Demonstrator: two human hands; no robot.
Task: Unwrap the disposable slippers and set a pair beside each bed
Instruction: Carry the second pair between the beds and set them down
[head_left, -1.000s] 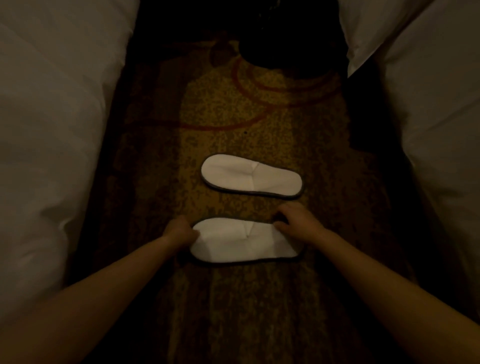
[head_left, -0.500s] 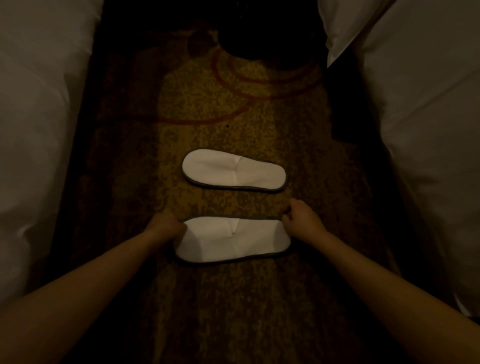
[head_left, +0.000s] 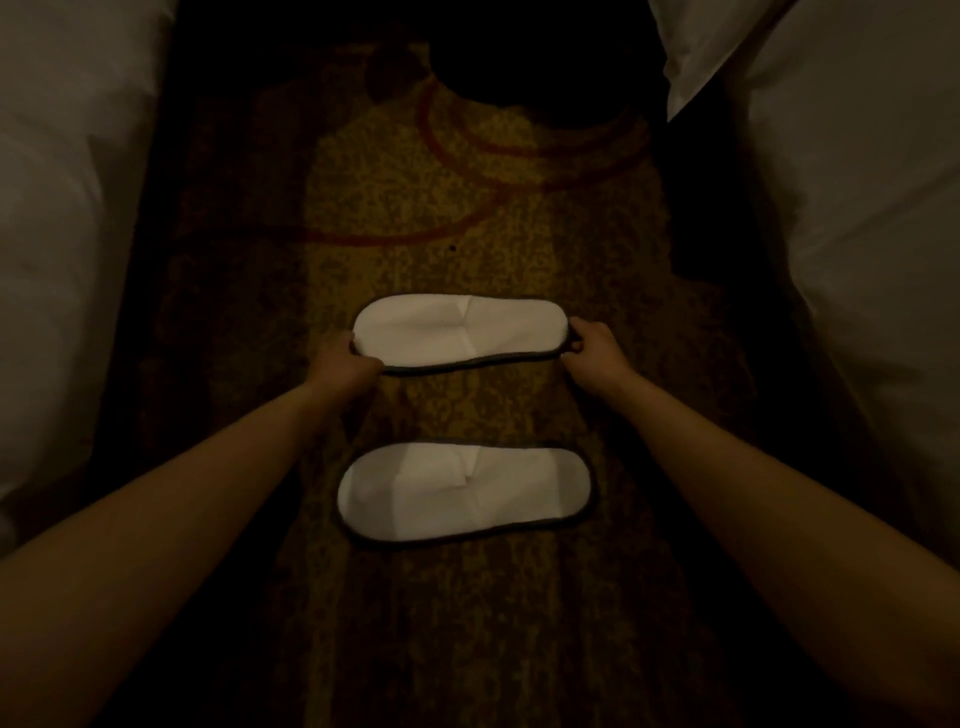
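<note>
We look down a dim strip of carpet (head_left: 519, 623) that runs up the middle of the frame between two beds. The left bed (head_left: 62, 234) fills the left edge with white bedding, and the right bed (head_left: 857, 234) fills the right edge, with a white corner of linen hanging down at the upper right. The carpet is mottled yellow and brown, with red curved lines across its upper part and a dark round shape at the top centre that we cannot make out.

Two white slippers with dark edging lie crosswise on the carpet, one above the other in the frame, apart from each other. The far slipper (head_left: 462, 332) sits at mid-frame. The near slipper (head_left: 462, 491) lies below it, just under centre, flat on the carpet with no hand on it.

Both our bare forearms reach up from the lower corners to the far slipper. Our left hand (head_left: 345, 361) is closed on its left end, fingers curled around the edge. Our right hand (head_left: 595, 351) is closed on its right end, pinching the dark rim. Whether the far slipper rests on the carpet or is lifted slightly we cannot tell; its near edge looks a little raised.

Both slippers lie roughly midway between the beds, near neither.
</note>
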